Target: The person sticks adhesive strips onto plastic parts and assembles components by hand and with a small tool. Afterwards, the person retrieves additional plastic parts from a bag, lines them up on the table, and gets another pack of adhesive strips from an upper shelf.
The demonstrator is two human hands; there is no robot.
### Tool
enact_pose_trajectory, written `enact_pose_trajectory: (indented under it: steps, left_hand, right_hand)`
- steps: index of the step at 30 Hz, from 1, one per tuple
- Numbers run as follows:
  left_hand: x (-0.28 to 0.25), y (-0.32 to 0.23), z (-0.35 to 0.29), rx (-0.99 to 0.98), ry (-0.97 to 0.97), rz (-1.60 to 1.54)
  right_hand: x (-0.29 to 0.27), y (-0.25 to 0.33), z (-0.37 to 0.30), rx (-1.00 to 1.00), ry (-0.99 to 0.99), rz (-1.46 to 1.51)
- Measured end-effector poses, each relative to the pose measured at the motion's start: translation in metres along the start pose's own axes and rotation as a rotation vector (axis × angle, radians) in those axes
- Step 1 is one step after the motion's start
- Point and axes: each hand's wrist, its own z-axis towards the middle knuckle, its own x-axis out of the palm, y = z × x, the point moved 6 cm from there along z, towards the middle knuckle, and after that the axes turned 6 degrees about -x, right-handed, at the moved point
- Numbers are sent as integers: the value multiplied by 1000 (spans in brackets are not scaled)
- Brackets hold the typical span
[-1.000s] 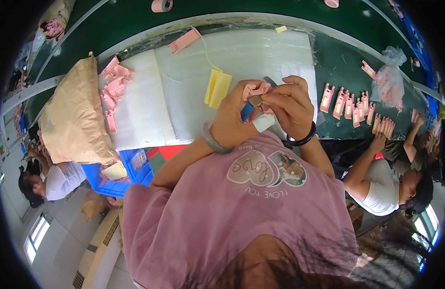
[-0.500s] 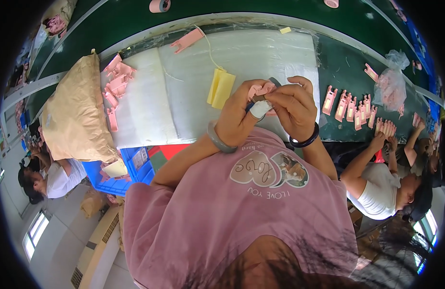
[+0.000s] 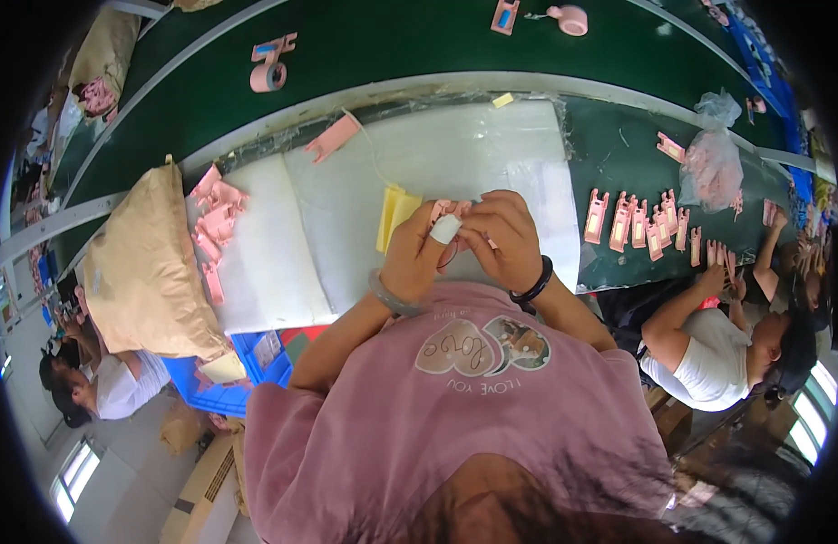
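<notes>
Both of my hands are close together over the white foam sheet (image 3: 346, 236), working on one small pink plastic part (image 3: 440, 208). My left hand (image 3: 416, 258) is closed around it, with white tape wrapped on the thumb. Pinching at the part's right side, my right hand (image 3: 505, 240) has its fingers bent inward. Much of the part is hidden by the fingers. Just left of the hands lies a folded yellow paper pad (image 3: 399, 216) with a pale cord. Beyond it rests a long pink plastic piece (image 3: 332, 138).
Loose pink parts (image 3: 218, 213) lie at the left beside a brown paper sack (image 3: 133, 272); a blue crate (image 3: 206, 392) is below. Several pink pieces with pale labels (image 3: 638, 223) line the right, near a clear bag (image 3: 714, 163) and a co-worker (image 3: 700, 354). Green belt (image 3: 392, 45) runs beyond.
The view has shifted, showing more of the far belt. Different pink pieces now lie on that belt. My hands still hold the pink part, with the right hand's fingers now curled closer over it.
</notes>
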Motion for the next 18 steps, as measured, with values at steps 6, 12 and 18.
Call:
enact_pose_trajectory:
  steps: [6,12,18]
  left_hand:
    - [-47,-14,80,14,-1,-30]
    - [-110,-36,187,-18,-118,-92]
    - [-236,-41,257,315,-688,653]
  right_hand:
    - [-6,-111,19,237,-109,52]
    - [4,-262,69,190,66,-559]
    - [36,-366,118,103,524,-1233]
